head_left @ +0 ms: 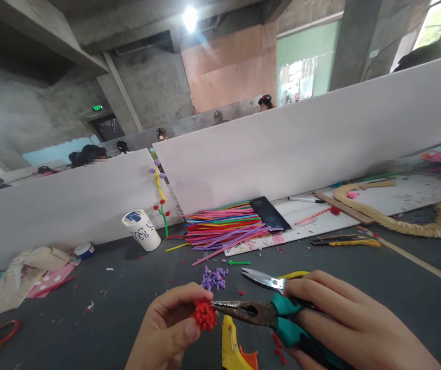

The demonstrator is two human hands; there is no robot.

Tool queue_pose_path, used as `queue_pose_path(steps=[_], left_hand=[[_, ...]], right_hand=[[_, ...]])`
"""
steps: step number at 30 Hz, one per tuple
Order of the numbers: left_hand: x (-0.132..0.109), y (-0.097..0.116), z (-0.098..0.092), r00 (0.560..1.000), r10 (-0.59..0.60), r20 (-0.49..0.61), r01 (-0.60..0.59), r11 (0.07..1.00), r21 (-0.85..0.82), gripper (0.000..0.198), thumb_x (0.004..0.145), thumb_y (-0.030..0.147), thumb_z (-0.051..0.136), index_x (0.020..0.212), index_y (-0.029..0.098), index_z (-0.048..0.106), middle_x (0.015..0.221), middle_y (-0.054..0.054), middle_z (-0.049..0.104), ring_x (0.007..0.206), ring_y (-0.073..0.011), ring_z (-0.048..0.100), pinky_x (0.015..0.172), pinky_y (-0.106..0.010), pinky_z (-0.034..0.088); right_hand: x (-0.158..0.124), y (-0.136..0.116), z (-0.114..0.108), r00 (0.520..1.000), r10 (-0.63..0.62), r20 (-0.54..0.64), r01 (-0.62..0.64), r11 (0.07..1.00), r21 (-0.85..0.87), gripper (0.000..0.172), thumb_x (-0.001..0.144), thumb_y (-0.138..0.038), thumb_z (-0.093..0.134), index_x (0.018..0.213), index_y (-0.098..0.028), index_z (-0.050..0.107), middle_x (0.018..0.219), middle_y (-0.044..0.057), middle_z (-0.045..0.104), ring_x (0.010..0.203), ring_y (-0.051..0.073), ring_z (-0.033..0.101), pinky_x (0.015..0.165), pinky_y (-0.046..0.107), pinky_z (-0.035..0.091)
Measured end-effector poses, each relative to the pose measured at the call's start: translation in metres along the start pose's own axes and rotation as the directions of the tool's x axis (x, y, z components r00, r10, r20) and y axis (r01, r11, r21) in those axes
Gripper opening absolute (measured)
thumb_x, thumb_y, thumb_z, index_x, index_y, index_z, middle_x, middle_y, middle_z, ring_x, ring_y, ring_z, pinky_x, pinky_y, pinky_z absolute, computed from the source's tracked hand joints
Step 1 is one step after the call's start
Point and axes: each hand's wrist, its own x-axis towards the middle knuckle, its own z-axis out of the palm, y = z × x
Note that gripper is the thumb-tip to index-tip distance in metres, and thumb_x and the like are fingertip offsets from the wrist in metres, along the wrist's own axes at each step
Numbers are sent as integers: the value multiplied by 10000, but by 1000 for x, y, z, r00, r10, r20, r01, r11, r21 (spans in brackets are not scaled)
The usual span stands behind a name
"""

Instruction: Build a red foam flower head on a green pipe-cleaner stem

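The left hand (168, 329) pinches a small red fuzzy ball (204, 314) between thumb and fingers, low in the middle of the view. The right hand (343, 324) is wrapped around the teal handles of a pair of long-nosed pliers (251, 311), whose rusty tips reach left and touch the red ball. Just behind the pliers lie scissors (268, 280) with yellow handles, blades pointing left, on the dark table (120, 288). Below the pliers sits a yellow glue gun (231, 352) with an orange trigger. A small heap of purple bits (213, 278) lies a little beyond the hands, and farther back a bundle of coloured fuzzy sticks (226, 230) rests beside a black phone (270, 213). To the left of the sticks stands a tilted white paper cup (141, 230), near a white partition board (301, 139) that runs across the table.
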Motion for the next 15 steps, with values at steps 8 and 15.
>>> queue_pose_path(steps=[8,15], left_hand=[[2,0,-1,999,22,-29,-21,999,37,393,296,349,959,632,211,805,660,-29,761,608,-132,674,605,-160,528],[1,1,2,985,163,-47,-156,979,132,340,348,387,945,624,244,808,693,-13,745,635,-126,657,611,-139,520]], right_hand=[[1,-4,-6,996,61,58,-63,997,34,177,841,-200,534,695,-248,621,846,28,683,721,176,609,660,294,516],[-3,0,7,1000,22,-21,-22,1000,-8,251,880,-240,478,654,-246,587,841,36,672,723,165,616,636,269,510]])
